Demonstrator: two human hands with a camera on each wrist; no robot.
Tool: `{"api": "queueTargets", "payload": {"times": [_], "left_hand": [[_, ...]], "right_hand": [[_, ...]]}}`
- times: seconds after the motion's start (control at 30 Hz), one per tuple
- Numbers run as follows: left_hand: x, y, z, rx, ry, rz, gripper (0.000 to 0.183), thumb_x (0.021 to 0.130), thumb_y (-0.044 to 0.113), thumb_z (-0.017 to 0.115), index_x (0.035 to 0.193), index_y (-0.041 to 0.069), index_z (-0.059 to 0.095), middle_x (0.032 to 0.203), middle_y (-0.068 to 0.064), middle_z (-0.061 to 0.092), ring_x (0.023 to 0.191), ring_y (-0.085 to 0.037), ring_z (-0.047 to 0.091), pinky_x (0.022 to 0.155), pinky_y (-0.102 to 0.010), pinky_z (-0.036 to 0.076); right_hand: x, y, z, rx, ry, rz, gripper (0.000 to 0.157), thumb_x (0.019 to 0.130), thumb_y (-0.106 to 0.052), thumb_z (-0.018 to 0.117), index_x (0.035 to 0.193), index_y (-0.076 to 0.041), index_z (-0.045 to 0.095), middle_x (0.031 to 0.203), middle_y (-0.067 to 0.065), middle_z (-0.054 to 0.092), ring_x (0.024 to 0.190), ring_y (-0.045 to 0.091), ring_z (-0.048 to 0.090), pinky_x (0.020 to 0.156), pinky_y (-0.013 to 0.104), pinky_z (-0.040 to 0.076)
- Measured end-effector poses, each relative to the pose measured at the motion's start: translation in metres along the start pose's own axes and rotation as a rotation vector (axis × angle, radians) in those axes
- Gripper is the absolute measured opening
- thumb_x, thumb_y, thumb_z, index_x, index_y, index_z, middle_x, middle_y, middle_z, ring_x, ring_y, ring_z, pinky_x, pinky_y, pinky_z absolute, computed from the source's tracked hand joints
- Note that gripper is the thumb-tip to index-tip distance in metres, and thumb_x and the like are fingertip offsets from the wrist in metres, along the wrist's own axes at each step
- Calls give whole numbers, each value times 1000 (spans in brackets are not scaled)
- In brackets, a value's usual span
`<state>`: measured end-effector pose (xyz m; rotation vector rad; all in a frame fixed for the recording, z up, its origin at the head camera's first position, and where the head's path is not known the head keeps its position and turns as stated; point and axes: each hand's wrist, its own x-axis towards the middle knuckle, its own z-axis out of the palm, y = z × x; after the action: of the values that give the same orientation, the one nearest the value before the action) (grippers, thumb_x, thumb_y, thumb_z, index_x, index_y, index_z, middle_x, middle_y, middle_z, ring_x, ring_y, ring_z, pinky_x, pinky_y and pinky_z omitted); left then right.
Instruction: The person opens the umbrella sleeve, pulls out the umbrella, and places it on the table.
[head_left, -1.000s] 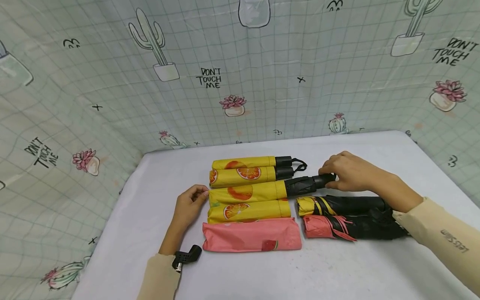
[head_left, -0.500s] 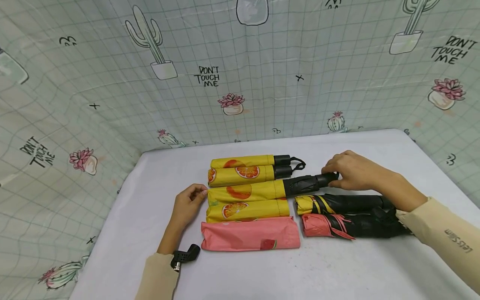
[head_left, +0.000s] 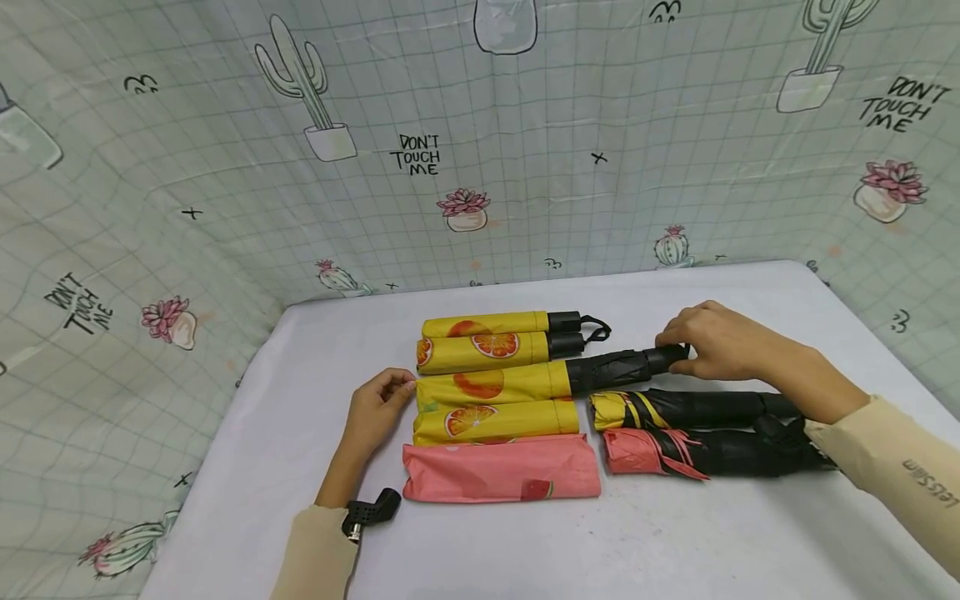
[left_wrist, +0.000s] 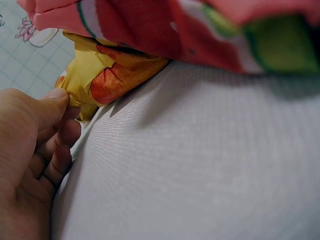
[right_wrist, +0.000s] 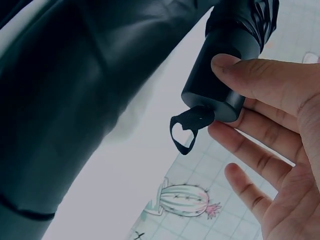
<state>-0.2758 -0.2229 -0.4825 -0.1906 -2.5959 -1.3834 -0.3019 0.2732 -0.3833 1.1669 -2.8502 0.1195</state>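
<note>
A folded black umbrella (head_left: 611,370) sticks partway out of the right end of a yellow fruit-print sleeve (head_left: 525,382). Thumb and fingers of my right hand (head_left: 716,343) grip its handle (right_wrist: 205,82), which has a small black loop at its end. My left hand (head_left: 375,412) pinches the closed left end of that sleeve, whose yellow cloth (left_wrist: 82,62) bunches at the thumb tip in the left wrist view. The umbrella's inner part is hidden inside the sleeve.
Behind lie two yellow sleeved umbrellas (head_left: 483,350) with black handles. In front are another yellow sleeve (head_left: 517,422) and a pink watermelon sleeve (head_left: 495,473). Bare folded umbrellas, one black and yellow (head_left: 697,408) and one black and pink (head_left: 720,451), lie beneath the right forearm.
My right hand has moved a little to the right, and more of the black umbrella shows outside the yellow sleeve. My left hand stays at the sleeve's end.
</note>
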Motion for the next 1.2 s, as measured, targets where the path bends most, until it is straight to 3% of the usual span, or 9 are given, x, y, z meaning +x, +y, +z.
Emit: {"api": "queueTargets", "payload": {"times": [0.7,1.2], "left_hand": [[-4,-4,-4,36,6,-10,12,99,20,66,103,10,71,87,-3,67,79,-16,58,69,-26,45],[0,2,0,35,-15,-36,12,100,20,64,104,10,70,90,-4,67,80,-18,57,71,-28,45]], "right_hand": [[-16,15,2,14,-9,12,32,77,-16,86,106,-5,77,103,6,73,100,30,67,89,57,48],[-28,27,-2,5,11,16,31,74,-14,87,102,-4,77,100,6,74,98,30,68,86,56,50]]}}
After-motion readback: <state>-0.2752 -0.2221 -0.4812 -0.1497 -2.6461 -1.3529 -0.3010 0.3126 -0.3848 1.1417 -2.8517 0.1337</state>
